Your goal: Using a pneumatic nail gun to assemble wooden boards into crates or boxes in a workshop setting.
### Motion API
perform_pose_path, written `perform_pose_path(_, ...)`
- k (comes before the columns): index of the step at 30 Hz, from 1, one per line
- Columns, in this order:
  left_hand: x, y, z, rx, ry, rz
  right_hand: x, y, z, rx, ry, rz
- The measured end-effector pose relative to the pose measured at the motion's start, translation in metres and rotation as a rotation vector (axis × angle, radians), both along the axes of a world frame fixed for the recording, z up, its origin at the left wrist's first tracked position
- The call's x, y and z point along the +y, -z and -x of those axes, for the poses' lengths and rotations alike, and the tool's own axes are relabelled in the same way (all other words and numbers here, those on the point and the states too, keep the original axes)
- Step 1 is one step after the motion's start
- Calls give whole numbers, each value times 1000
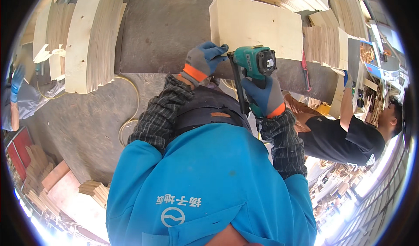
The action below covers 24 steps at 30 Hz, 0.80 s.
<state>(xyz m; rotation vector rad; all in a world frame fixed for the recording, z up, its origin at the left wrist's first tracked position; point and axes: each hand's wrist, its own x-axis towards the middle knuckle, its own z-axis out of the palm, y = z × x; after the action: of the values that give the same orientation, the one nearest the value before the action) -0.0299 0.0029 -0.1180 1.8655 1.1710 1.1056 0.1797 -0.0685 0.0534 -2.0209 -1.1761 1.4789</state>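
My right hand (265, 96), in a grey and blue glove with an orange cuff, is wrapped round the handle of a green and black nail gun (253, 60). The gun's long black magazine (237, 82) points back toward my body. My left hand (205, 61), gloved alike, is by the front of the gun with its fingers pinched together. Whatever lies between those fingertips is too small to make out. Just beyond both hands a large pale wooden panel (257, 25) rests on the dark worktable (163, 32).
Stacks of thin boards (94, 38) stand on the left, with more boards (325, 45) on the right. A red and black tool (305, 73) lies near the table edge. A yellowish hose (137, 97) loops across the floor. One co-worker (349, 134) is close at right; another person's gloved hand (17, 82) shows far left.
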Motion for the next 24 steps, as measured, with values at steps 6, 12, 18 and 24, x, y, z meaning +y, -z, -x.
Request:
perform_pose_path(6, -1, -3, 0, -18, 20, 47, 1, 0, 5, 1, 8, 29)
perform_pose_path(12, -1, -4, -2, -4, 13, 41, 1, 0, 9, -59, -20, -15)
perform_pose_path(18, 2, -9, 0, 4, 4, 16, -3, -11, 5, -58, 14, -62)
perform_pose_path(24, -7, -44, 5, 186, -32, 36, -29, -30, -26, 37, 259, -51)
